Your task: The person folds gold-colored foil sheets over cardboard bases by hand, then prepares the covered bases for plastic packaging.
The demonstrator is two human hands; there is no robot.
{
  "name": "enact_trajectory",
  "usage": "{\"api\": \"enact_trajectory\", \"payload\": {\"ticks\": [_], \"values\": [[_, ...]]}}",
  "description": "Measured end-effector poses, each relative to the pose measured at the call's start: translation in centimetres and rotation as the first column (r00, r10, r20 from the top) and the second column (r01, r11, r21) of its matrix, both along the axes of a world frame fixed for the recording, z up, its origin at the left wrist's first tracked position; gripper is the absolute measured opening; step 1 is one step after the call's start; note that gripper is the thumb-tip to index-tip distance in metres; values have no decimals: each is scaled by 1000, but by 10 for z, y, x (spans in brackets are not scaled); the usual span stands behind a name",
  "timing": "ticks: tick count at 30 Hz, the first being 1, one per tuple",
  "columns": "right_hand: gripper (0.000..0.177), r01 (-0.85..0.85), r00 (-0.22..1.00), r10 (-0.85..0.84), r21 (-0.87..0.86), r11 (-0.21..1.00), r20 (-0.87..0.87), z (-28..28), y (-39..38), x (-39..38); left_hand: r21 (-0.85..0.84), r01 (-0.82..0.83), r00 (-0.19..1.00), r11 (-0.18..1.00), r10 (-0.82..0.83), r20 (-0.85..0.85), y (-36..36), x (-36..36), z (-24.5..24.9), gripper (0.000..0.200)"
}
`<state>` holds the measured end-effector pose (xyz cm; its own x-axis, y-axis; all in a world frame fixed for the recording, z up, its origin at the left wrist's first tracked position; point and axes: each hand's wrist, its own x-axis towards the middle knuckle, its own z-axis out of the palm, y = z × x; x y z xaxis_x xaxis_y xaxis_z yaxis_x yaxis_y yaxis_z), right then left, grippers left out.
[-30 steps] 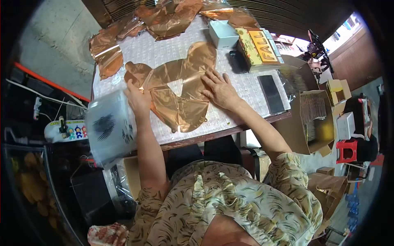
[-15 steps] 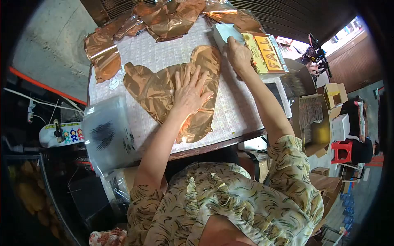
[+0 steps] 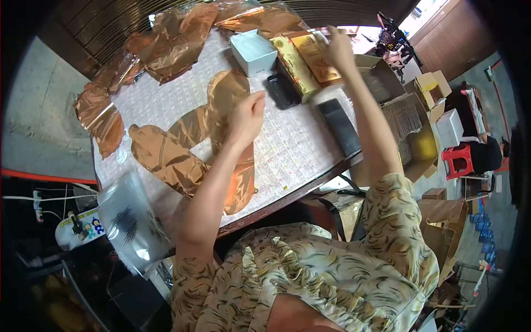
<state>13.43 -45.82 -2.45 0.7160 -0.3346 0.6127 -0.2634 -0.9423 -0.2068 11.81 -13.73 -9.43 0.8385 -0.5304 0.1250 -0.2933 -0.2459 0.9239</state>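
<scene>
My left hand (image 3: 246, 119) is raised over the right part of a flat copper foil balloon (image 3: 157, 146), its fingers curled in a pinch; what they hold, if anything, is too small to name. At the upper right my right hand (image 3: 337, 47) is held above the yellow box (image 3: 318, 55), blurred, with its fingers bent together. Any item in it cannot be made out. Left of that box stands an open light-blue box (image 3: 253, 51). A black tray-like object (image 3: 283, 91) and a dark flat phone-like object (image 3: 339, 126) lie on the white table cover (image 3: 290, 138).
More copper foil balloons (image 3: 174, 47) line the table's far and left edges. Clear plastic bags (image 3: 133, 221) hang over the near left corner. Cardboard boxes (image 3: 406, 119) stand right of the table. Farther right, a person (image 3: 485, 155) sits near a red stool (image 3: 458, 161).
My left hand has lifted off the foil balloon and curled. My right hand has left the light-blue box and moved over the yellow box. The view has shifted, and the black tray-like object now shows.
</scene>
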Motion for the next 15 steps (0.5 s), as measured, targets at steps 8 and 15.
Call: {"api": "enact_trajectory", "payload": {"ticks": [8, 15], "values": [[85, 74, 892, 424, 976, 205, -157, -41, -91, -23, 312, -5, 978, 950, -60, 200, -86, 41, 10, 72], [68, 81, 877, 476, 997, -6, -69, -42, -89, -23, 445, 59, 983, 894, -129, 129, -107, 52, 16, 77]]}}
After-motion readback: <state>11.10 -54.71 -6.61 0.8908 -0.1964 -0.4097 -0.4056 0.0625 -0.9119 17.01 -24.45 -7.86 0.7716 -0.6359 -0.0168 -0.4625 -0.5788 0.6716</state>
